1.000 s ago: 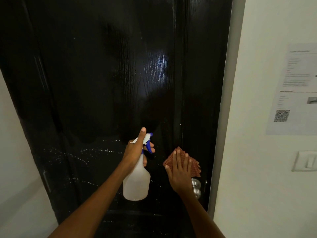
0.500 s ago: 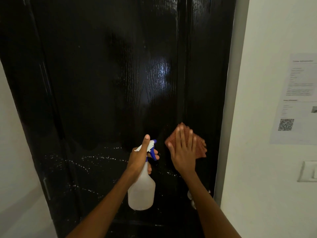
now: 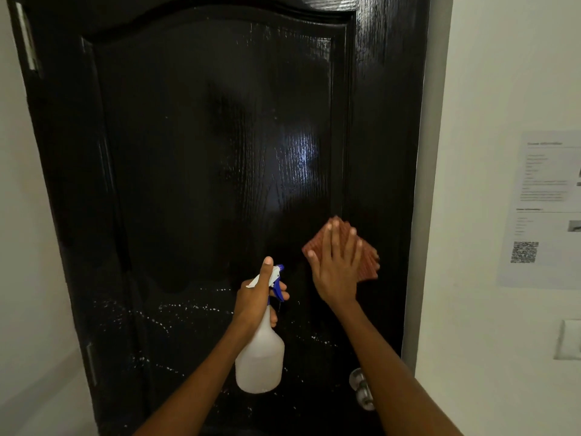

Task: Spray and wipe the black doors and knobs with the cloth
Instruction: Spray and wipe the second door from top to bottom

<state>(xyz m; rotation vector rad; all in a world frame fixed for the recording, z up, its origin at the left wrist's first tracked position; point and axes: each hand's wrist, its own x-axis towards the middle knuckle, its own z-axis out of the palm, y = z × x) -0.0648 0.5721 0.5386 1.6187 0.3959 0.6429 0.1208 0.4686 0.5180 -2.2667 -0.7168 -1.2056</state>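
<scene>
A glossy black door (image 3: 204, 136) fills the view, with white spray droplets (image 3: 176, 313) across its lower part. My left hand (image 3: 256, 297) grips the neck of a white spray bottle (image 3: 261, 360) with a blue trigger, thumb up along the nozzle head. My right hand (image 3: 338, 265) presses a folded reddish-brown cloth (image 3: 366, 256) flat against the door's right stile, fingers straight and spread. A silver knob (image 3: 361, 388) sits low on the right, partly hidden by my right forearm.
A grey door frame (image 3: 430, 184) runs down the right side. On the white wall beyond it hang a printed paper with a QR code (image 3: 540, 215) and a light switch (image 3: 569, 339). Hinges (image 3: 28, 39) show on the door's left edge.
My right hand has slid the cloth upward along the right side of the door, away from the knob. The view has tilted up, and the bottle hand has stayed about level.
</scene>
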